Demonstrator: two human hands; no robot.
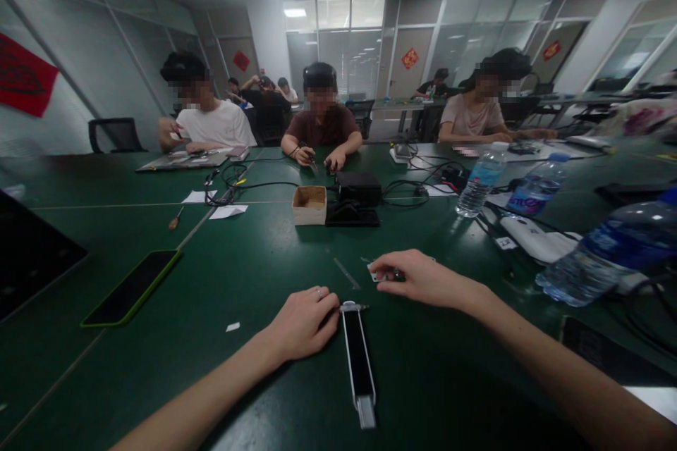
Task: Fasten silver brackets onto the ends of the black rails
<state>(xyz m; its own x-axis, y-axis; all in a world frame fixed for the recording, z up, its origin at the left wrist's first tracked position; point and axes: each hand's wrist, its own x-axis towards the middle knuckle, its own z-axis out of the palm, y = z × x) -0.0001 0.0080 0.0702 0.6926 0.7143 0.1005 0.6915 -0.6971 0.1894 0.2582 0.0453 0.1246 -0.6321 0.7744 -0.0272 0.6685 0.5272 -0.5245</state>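
Head cam: L hand (307, 324) at top end of black strip w/ white frame (358, 352), fingers curled; can't tell if gripping. R hand (410, 277) nearly closed, fingertips pinching small white pc (379, 273) just above or on green table (254, 394), beyond strip, to its right. Box (309, 206) farther off, near centre.
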